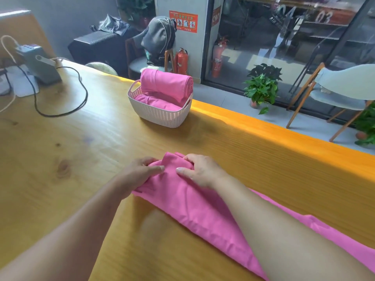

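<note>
A long pink cloth [194, 207] lies folded in a strip across the wooden table [85, 179], running from the centre toward the lower right. My left hand [140, 173] grips its far end on the left side, fingers curled over the bunched fabric. My right hand [199, 170] grips the same end on the right side, thumb on top of the cloth. A white perforated basket [160, 114] stands further back on the table. In it lies a pink cloth, with a rolled pink cloth [166, 85] on top.
A grey device [38, 61] with a black cable [81, 98] sits at the table's back left. The table's far edge [263, 126] runs diagonally on the right. Beyond it are a potted plant [261, 88], chairs and fire extinguishers [181, 60].
</note>
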{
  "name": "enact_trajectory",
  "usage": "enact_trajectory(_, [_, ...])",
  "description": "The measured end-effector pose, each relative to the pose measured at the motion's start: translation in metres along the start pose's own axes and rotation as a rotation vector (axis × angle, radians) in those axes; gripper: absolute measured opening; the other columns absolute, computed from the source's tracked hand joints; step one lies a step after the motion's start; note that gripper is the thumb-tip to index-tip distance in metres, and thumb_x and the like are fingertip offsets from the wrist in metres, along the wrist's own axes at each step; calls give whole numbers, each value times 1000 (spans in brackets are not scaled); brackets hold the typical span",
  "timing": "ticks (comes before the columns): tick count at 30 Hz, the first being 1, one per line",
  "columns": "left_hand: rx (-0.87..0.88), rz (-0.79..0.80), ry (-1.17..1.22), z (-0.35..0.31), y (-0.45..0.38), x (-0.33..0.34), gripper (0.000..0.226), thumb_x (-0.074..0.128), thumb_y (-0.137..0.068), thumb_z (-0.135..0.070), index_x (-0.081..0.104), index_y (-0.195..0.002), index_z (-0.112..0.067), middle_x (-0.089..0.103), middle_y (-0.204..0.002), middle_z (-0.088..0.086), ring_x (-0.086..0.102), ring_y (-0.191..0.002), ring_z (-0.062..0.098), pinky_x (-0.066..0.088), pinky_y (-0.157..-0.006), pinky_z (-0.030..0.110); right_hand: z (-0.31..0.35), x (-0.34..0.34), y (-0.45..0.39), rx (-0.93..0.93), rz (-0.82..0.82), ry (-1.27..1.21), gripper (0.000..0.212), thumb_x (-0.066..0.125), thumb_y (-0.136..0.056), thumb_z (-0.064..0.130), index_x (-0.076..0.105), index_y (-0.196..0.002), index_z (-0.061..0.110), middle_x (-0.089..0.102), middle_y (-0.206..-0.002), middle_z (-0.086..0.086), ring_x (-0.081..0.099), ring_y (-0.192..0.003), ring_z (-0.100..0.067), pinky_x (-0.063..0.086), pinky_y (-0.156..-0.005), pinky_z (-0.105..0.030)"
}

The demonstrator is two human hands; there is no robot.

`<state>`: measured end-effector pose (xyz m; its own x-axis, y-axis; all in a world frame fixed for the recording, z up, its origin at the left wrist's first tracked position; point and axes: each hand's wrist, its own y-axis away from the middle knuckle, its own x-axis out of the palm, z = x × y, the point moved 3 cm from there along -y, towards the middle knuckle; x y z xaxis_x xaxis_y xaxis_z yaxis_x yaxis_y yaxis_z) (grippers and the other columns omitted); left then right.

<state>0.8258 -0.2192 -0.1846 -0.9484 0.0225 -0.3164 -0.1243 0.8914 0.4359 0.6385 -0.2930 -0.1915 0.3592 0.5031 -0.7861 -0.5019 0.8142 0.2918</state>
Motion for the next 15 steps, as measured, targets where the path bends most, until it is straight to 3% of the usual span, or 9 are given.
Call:
enact_trajectory(2, [2, 61, -8, 7, 6, -6, 17, 68, -89, -25, 71, -106, -26, 72, -83, 0, 69, -73, 17, 55, -63, 29, 0, 4, -6, 7, 4, -70, 21, 58, -95, 46, 63, -89, 26, 66, -96, 3, 60, -96, -22, 46, -81, -33])
enact_trajectory(3, [12, 81, -1, 13, 11, -8, 18, 68, -89, -23, 71, -106, -27, 72, -84, -3, 69, -74, 13, 53, -63, 24, -1, 4, -8, -1, -21, -98, 26, 56, -97, 43, 59, -79, 24, 63, -86, 5, 58, -89, -21, 42, -74, -33])
enact_trajectory(6, [82, 25, -13, 31, 23, -8, 14, 71, -86, -26, 72, -100, -22, 74, -88, -6, 69, -82, 12, 54, -69, 23, -4, 5, -8, -37, -101, -77, 27, 49, -100, 43, 56, -83, 24, 56, -89, 3, 54, -87, -19, 40, -73, -34])
enact_trajectory(8, [128, -106, -94, 40, 25, -3, 18, 68, -82, -38, 68, -93, -23, 72, -81, -6, 65, -72, 9, 52, -67, 29, -4, 10, -6, -46, -138, -50, 28, 46, -101, 45, 54, -87, 23, 56, -91, 2, 55, -89, -22, 42, -76, -36])
enact_trajectory(11, [151, -371, -110, 42, 28, 5, 24, 66, -90, -37, 57, -78, -18, 57, -63, -6, 50, -52, 4, 41, -50, 20, 3, 9, -4, -35, -197, 17, 33, 40, -102, 50, 50, -91, 21, 64, -86, -2, 59, -88, -31, 41, -70, -37])
enact_trajectory(15, [126, -660, -270, 42, 28, 3, 31, 65, -89, -41, 51, -73, -19, 59, -66, -5, 59, -71, 24, 43, -62, 34, 21, 1, -19, -80, -331, 282, 38, 37, -100, 58, 49, -89, 24, 70, -98, -5, 62, -94, -35, 35, -68, -36])
